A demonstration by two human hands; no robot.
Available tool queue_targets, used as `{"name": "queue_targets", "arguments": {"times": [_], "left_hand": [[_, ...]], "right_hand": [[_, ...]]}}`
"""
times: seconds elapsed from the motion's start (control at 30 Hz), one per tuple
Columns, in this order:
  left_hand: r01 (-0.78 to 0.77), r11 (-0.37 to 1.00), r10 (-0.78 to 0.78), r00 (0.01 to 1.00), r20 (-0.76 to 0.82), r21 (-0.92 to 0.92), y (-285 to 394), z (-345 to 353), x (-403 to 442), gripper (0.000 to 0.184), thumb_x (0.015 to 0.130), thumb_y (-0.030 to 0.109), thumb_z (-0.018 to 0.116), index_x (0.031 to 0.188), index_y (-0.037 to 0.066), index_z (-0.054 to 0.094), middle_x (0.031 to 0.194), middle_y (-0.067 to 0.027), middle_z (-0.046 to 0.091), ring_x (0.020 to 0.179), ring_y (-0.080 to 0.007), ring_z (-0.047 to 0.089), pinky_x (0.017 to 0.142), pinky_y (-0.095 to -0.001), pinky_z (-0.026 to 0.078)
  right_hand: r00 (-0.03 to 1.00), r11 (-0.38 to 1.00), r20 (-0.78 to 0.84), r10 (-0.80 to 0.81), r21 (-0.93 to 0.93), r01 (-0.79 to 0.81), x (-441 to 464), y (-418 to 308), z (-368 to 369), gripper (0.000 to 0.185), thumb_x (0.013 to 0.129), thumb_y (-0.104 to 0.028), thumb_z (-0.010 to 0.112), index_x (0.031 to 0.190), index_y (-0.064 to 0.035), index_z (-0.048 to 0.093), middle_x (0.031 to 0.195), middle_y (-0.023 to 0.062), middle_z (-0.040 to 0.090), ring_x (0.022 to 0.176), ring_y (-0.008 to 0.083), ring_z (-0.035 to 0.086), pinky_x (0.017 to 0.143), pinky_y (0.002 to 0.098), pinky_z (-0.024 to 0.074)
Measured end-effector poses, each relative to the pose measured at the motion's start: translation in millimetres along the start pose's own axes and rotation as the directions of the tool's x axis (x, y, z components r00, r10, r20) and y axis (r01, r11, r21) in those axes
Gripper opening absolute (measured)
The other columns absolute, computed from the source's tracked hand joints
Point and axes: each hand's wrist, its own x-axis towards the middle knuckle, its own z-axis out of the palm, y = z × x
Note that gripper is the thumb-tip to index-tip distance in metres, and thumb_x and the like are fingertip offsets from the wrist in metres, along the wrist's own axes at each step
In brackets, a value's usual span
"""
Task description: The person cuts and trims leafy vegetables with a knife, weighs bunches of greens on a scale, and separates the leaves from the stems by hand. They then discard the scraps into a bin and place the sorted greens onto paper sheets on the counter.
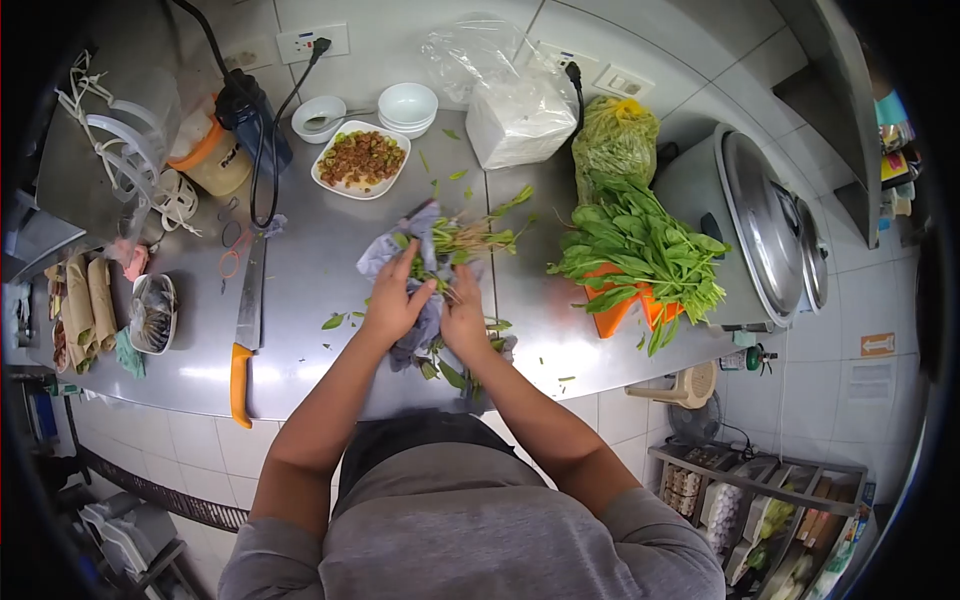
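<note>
Your left hand (398, 308) lies, fingers spread, on a cloth (378, 258); your right hand (462, 315) touches leafy stems (470, 238) mid-surface, grip unclear. Work seems partway: leaves (335, 321) scattered, the greens heap (640, 240) rightward apparently not yet handled.

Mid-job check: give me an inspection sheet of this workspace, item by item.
Surface: metal countertop, with loose leaf scraps scattered over it.
Job's things: crumpled grey cloth, bunched with leafy stems.
Clutter: orange-handled knife at left, its handle end at the counter's near edge; dish of chopped food at the back; leafy greens heaped over an orange container at right.
Hands: left hand and right hand both touch the bunched cloth; how firmly is unclear.
Cables: black plugs at the left outlet and behind the plastic-wrapped white stack; none seen at the hands.
Surroundings: tiled wall behind; large lidded pot at right.
</note>
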Motion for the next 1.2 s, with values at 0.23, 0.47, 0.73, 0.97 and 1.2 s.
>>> {"name": "queue_targets", "arguments": {"times": [0.23,0.47,0.73,0.97,1.2], "left_hand": [[0.098,0.992,-0.089,0.99,-0.106,0.081,1.5,-51.4,-21.5,0.067,0.087,0.028,0.068,0.144,0.005,0.042,0.138,-0.0254,0.047,0.126,-0.0429,0.046,0.108,-0.0454,0.034],[0.064,0.96,-0.02,0.987,-0.158,0.273,8.7,-95.6,-89.2,0.059,0.083,0.022,0.072,0.135,0.005,0.05,0.134,-0.0208,0.049,0.123,-0.0392,0.047,0.106,-0.0456,0.035],[0.123,0.958,-0.147,0.986,0.074,0.259,-27.8,-97.3,-155.7,0.018,0.079,0.008,0.07,0.097,0.005,0.066,0.099,-0.0151,0.063,0.095,-0.034,0.061,0.083,-0.0411,0.05],[-0.217,0.949,0.249,0.961,-0.12,0.228,60.9,-75.4,-44.2,0.022,0.08,0.006,0.067,0.102,0.006,0.066,0.097,-0.0123,0.063,0.092,-0.0335,0.06,0.082,-0.0431,0.049],[-0.631,0.772,0.514,0.555,0.654,-0.072,75.5,49.0,-62.0,0.025,0.077,0.01,0.063,0.101,0.003,0.066,0.114,-0.0163,0.058,0.112,-0.0305,0.055,0.095,-0.0429,0.047]], "right_hand": [[0.955,0.959,0.122,0.27,0.058,-0.279,128.6,26.4,-77.7,0.028,0.079,-0.006,0.067,0.107,-0.0053,0.07,0.107,0.0177,0.068,0.104,0.0348,0.063,0.092,0.0425,0.0489],[0.984,0.932,0.174,-0.021,-0.353,0.082,191.4,88.4,-50.8,0.01,0.075,-0.007,0.068,0.085,-0.0044,0.069,0.086,0.0151,0.065,0.094,0.0362,0.06,0.088,0.0448,0.047],[0.95,0.989,0.279,0.143,-0.074,-0.127,163.9,49.2,-92.0,0.012,0.078,-0.008,0.071,0.088,-0.0028,0.069,0.081,0.0159,0.066,0.074,0.0322,0.063,0.07,0.0382,0.0512],[0.912,0.918,0.4,-0.087,-0.324,0.229,138.9,51.2,-76.5,0.023,0.072,-0.004,0.07,0.095,-0.0037,0.072,0.091,0.0171,0.068,0.093,0.0369,0.062,0.084,0.0417,0.0494],[0.969,0.993,0.246,-0.003,-0.113,0.032,160.0,29.6,-108.3,0.017,0.076,-0.005,0.073,0.093,-0.0031,0.073,0.088,0.016,0.067,0.081,0.0322,0.065,0.074,0.0375,0.0515]]}}
